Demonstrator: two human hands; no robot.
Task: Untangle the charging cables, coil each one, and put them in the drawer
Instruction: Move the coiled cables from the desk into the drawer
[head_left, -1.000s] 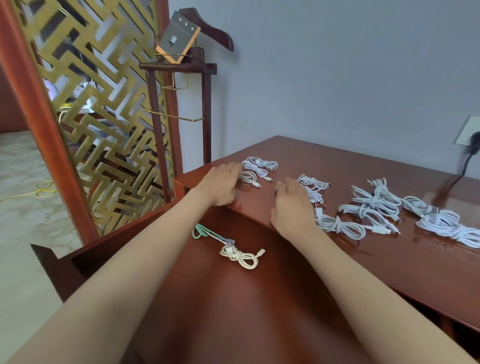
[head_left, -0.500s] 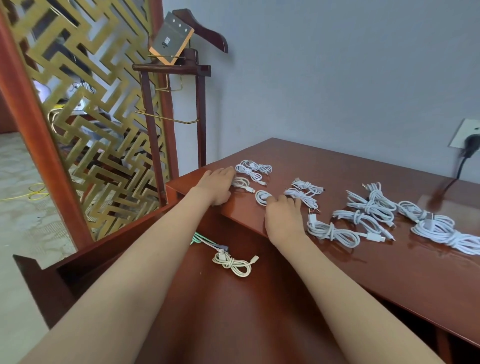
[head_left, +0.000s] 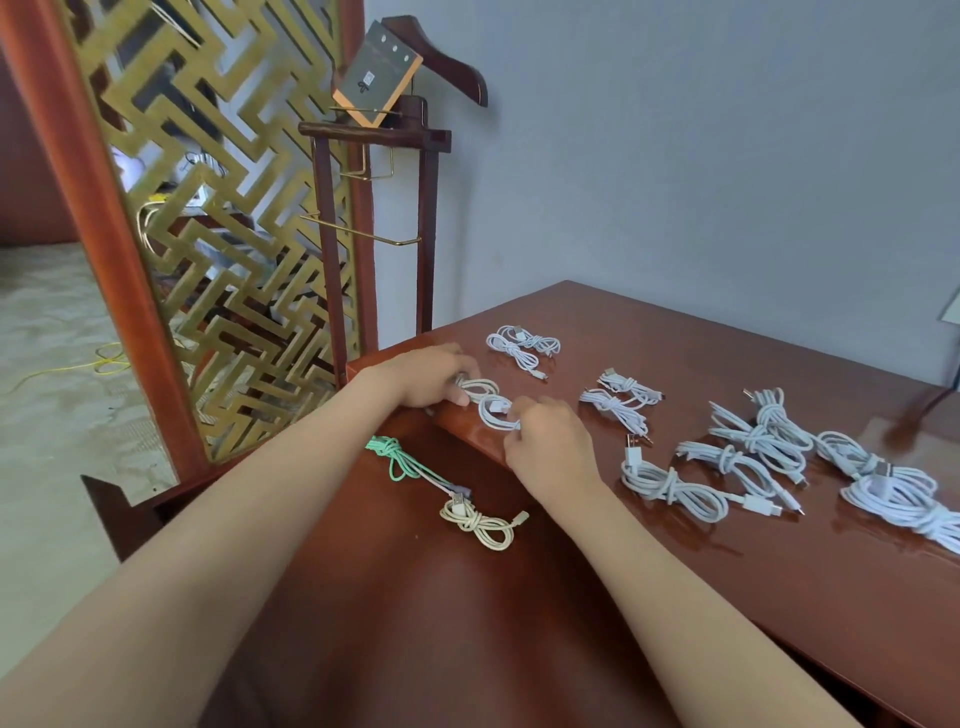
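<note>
White cable (head_left: 491, 404) sits at the front edge of the desk top (head_left: 727, 571), held at both ends. My left hand (head_left: 421, 376) curls its fingers over the loop nearest the corner, and my right hand (head_left: 550, 447) pinches the other loop. The hands are near each other but apart. Judgement: this cable is being coiled or tidied and is not yet stowed. Below the edge, the open drawer (head_left: 415, 597) holds two bundled items only, a green cable (head_left: 397, 457) and a cream cable (head_left: 483, 525), lying end to end. Outstanding on the desk top: a far pair of white bundles (head_left: 522, 345), a middle pair (head_left: 621, 397), and a larger cluster (head_left: 763, 436) to my right. All appear coiled and tied already. Assessment: coiling looks largely done, stowing barely begun.
</note>
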